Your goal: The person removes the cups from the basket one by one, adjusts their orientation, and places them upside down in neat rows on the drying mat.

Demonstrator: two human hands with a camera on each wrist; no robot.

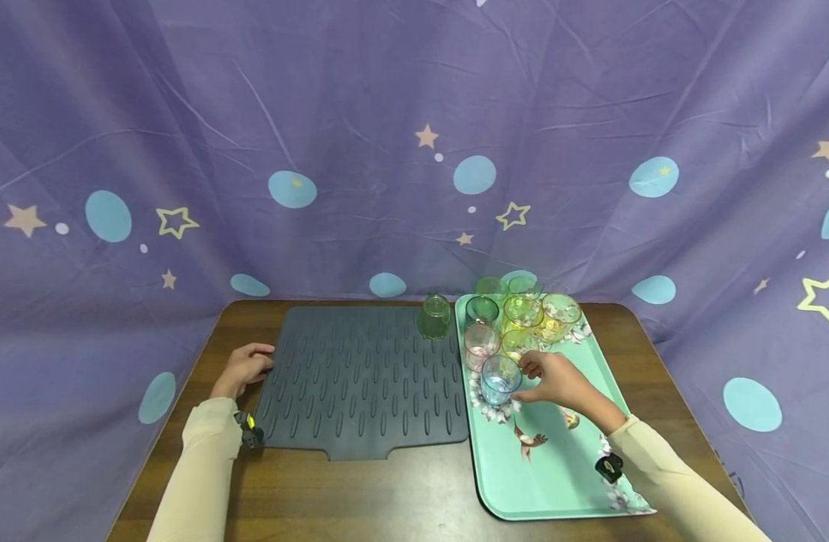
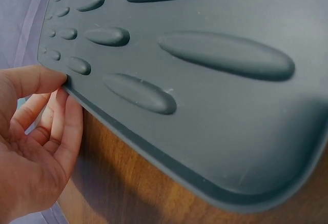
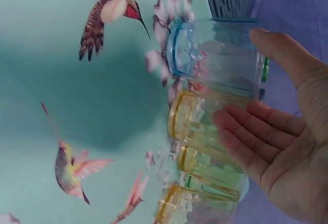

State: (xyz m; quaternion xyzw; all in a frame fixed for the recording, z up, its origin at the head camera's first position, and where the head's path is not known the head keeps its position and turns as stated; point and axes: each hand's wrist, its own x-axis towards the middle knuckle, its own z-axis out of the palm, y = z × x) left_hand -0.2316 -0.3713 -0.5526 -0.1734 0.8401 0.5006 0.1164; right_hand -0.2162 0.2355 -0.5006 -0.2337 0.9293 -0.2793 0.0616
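At the left edge of the dark grey drying mat (image 1: 360, 376), my left hand (image 1: 245, 369) pinches the rim, one fingertip on top and the others just below it in the left wrist view. My right hand (image 1: 553, 380) is beside a clear blue-tinted glass (image 1: 501, 384) on the green tray. In the right wrist view its thumb touches the glass's rim, while the loosely bent fingers lie close by a yellow-tinted glass (image 3: 205, 114). A pink-tinted glass (image 1: 480, 342) stands just behind the blue one. On the mat's far right corner, a green glass (image 1: 434, 318) stands upside down.
The mint tray (image 1: 543, 482), printed with birds and flowers, lies right of the mat. Several more green and yellow-tinted glasses crowd its far end, including a dark green glass (image 1: 482, 310). Both lie on a wooden table (image 1: 360, 497) against a purple curtain (image 1: 360, 150).
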